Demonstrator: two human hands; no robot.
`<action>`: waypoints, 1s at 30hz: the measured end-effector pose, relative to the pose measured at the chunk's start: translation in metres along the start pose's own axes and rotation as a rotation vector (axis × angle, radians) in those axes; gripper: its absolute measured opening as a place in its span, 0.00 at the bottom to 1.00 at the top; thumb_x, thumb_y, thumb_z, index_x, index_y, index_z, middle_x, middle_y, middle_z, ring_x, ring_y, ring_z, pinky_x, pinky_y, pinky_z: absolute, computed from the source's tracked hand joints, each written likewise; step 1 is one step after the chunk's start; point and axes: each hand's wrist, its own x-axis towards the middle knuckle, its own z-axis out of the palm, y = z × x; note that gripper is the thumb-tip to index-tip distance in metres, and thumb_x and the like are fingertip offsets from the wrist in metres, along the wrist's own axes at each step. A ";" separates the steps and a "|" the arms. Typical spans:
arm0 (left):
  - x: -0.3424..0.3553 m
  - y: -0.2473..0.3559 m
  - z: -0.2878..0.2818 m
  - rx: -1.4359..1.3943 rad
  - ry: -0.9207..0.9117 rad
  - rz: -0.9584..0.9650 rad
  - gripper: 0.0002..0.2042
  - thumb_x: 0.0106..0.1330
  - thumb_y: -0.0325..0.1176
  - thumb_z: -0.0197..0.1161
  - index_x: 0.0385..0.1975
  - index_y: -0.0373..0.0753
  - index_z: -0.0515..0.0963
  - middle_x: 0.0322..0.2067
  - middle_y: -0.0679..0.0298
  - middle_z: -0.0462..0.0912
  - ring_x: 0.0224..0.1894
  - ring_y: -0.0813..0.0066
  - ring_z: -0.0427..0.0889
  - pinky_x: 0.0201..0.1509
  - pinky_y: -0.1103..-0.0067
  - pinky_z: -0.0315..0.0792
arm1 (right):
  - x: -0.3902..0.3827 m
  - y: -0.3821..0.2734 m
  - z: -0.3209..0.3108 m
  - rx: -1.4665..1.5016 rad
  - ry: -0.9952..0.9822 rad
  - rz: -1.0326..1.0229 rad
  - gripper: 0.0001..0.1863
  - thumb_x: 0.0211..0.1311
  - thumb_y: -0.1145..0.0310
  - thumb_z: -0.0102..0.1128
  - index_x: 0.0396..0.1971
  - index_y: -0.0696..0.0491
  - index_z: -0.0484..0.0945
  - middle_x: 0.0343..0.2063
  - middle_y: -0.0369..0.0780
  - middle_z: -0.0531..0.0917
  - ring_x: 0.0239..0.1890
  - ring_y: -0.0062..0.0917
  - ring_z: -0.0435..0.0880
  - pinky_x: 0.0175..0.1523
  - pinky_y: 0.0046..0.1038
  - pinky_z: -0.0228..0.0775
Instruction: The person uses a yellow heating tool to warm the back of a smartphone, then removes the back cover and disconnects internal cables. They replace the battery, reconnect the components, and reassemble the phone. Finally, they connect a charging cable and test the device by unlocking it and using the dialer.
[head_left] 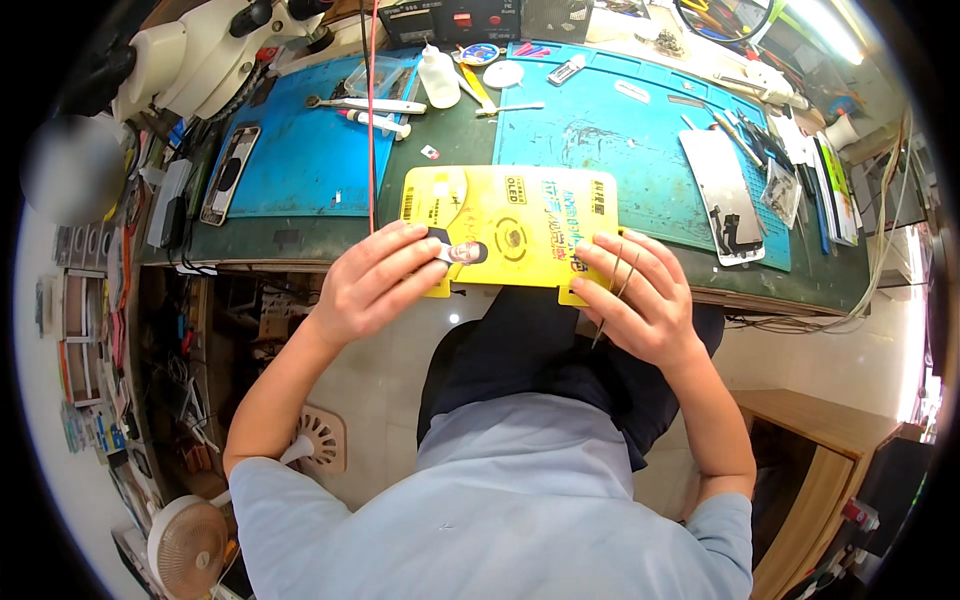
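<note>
My left hand [375, 282] grips the left end of a flat yellow package [510, 210] printed with lettering and a small picture of a person, raised over the bench's front edge. My right hand [642, 298] grips its right end, with slim metal tweezers [606, 320] held across the fingers, pointing down toward me. The package hides part of the right blue mat [585, 125] behind it. A white bottle [440, 80] and a small red-and-white item [430, 152] lie or stand beyond the package.
Around me are a microscope [175, 70], a phone [230, 175] on the left mat [290, 150], a white screen assembly [722, 190], syringe [375, 124], brushes, a red cable [371, 150], tools along both sides, a fan [188, 545] at lower left and a wooden cabinet [810, 420] at lower right.
</note>
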 end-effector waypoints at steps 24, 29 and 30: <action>-0.002 -0.012 -0.002 0.043 0.102 0.192 0.16 0.62 0.29 0.72 0.50 0.46 0.81 0.51 0.55 0.87 0.53 0.55 0.87 0.59 0.63 0.83 | 0.011 -0.009 0.012 -0.155 0.115 0.010 0.08 0.65 0.67 0.69 0.42 0.51 0.85 0.44 0.43 0.90 0.51 0.34 0.89 0.57 0.35 0.74; -0.011 0.012 -0.044 0.062 0.086 0.109 0.20 0.66 0.27 0.67 0.57 0.45 0.74 0.52 0.54 0.86 0.53 0.54 0.87 0.59 0.63 0.83 | 0.042 -0.025 -0.001 -0.103 0.150 -0.061 0.09 0.57 0.74 0.70 0.39 0.54 0.86 0.42 0.45 0.90 0.49 0.39 0.89 0.53 0.35 0.81; -0.018 0.016 -0.056 0.090 0.074 0.091 0.21 0.66 0.25 0.66 0.58 0.45 0.73 0.52 0.53 0.86 0.53 0.54 0.88 0.59 0.63 0.83 | 0.053 -0.029 -0.003 -0.097 0.162 -0.080 0.10 0.57 0.74 0.70 0.39 0.54 0.86 0.42 0.45 0.90 0.49 0.40 0.89 0.52 0.36 0.82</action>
